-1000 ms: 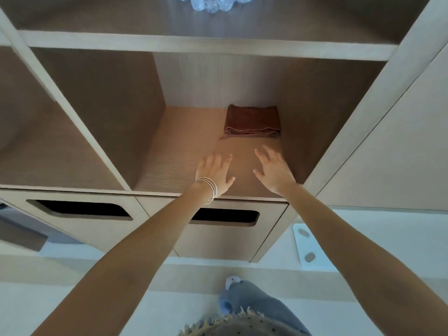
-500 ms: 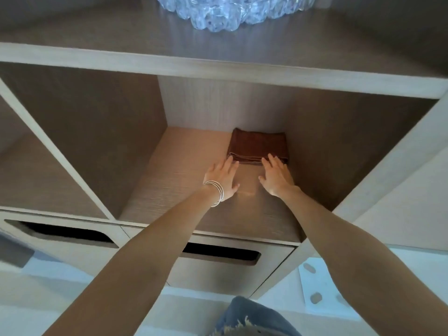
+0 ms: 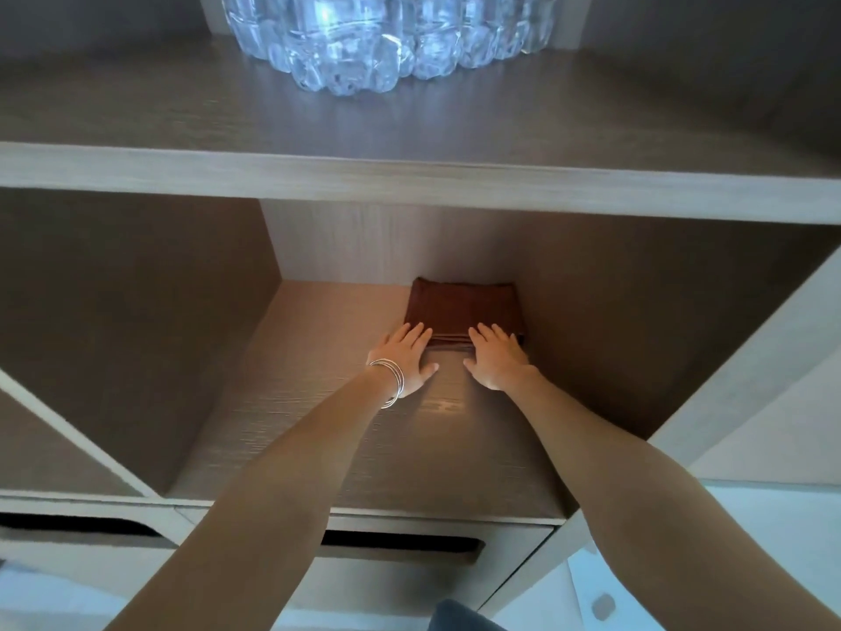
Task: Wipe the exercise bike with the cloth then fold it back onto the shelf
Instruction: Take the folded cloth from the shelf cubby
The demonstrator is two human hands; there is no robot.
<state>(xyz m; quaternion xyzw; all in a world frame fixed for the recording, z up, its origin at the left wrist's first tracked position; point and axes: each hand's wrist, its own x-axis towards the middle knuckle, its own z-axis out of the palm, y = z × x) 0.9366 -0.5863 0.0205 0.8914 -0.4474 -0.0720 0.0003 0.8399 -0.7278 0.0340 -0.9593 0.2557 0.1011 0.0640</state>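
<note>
Left hand [image 3: 406,360] and right hand [image 3: 497,360], fingers spread flat, touch the folded brown cloth [image 3: 463,306] on the wooden shelf [image 3: 318,403].

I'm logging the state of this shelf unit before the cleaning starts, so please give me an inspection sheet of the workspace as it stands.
Surface: wooden shelf of an open cubby, bare apart from the cloth.
Job's things: brown cloth, folded, flat at the back right of the cubby; exercise bike not in view.
Clutter: clear glass piece on the shelf above.
Grippers: left hand and right hand, palms down, fingers spread, fingertips on the cloth's front edge; no grasp yet. Bangles on the left wrist.
Cables: nothing seen.
Surroundings: drawer with a cut-out handle below; neighbouring cubby to the left.
</note>
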